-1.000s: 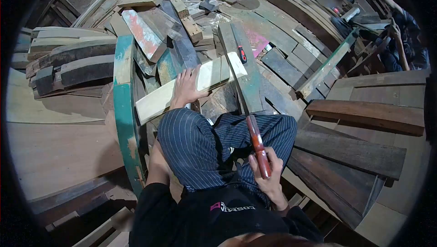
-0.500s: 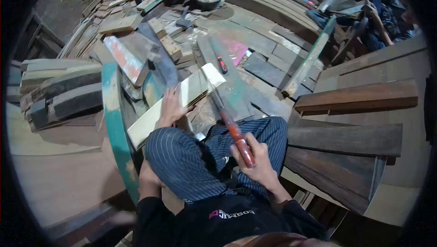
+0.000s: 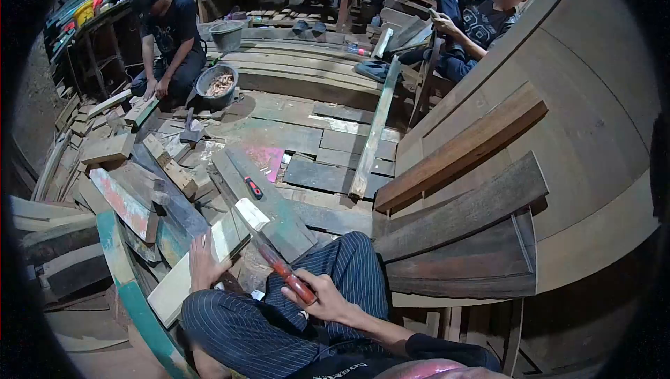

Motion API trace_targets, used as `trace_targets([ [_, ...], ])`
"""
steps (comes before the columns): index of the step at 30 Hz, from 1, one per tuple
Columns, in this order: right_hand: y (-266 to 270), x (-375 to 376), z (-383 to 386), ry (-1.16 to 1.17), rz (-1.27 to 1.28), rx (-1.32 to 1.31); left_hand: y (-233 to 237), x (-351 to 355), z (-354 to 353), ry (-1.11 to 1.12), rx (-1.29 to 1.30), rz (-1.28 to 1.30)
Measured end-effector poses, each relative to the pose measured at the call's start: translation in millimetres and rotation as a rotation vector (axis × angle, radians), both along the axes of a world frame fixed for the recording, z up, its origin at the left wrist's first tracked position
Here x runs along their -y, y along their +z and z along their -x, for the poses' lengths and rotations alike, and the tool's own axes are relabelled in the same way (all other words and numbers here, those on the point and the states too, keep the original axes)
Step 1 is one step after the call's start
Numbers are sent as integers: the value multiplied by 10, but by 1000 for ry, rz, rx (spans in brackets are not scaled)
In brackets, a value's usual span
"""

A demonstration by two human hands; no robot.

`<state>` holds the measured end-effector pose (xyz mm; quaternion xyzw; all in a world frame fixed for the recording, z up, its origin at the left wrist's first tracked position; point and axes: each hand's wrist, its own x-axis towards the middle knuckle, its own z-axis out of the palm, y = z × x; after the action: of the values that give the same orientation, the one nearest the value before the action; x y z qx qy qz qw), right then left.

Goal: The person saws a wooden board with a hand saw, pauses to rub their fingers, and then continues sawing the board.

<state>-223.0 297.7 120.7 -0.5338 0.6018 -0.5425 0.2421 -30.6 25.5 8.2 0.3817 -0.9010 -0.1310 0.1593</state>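
My right hand (image 3: 324, 299) is closed round the red-brown handle of a long-bladed tool (image 3: 280, 267). Its blade reaches up and left across the far end of a pale wooden board (image 3: 174, 288). Against that board, near its middle, rests my left hand (image 3: 204, 264), the fingers stretched along its surface. The board lies slanted beside my striped knee. Just beyond its far end, a red and black handled tool (image 3: 253, 188) lies on a greenish plank (image 3: 279, 229).
Wood pieces lie piled at the left, beside a curved green board (image 3: 139, 309). A person (image 3: 171, 44) crouches at the back left by a bucket of chips (image 3: 218, 86). Another person (image 3: 481, 23) sits at the back right. Dark boards (image 3: 460, 204) lean at the right.
The view has tilted up and swung right, bringing both people and the back benches into sight. My right hand still grips the tool, and my left hand stays on the board.
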Motion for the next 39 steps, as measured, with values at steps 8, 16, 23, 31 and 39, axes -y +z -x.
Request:
trace_targets([
  [8,93,-149,-120,28,15,48,35,-74,151,-39,70,126],
  [16,13,-137,-137,30,6,79,33,-89,297,-7,99,168],
  [23,-77,-232,-120,44,-81,39,-107,-36,261,-2,48,181],
  [31,8,-297,-95,14,-110,95,-35,-79,294,-8,78,138],
  [39,-46,-255,-124,15,-57,146,-51,-92,274,-56,111,100],
])
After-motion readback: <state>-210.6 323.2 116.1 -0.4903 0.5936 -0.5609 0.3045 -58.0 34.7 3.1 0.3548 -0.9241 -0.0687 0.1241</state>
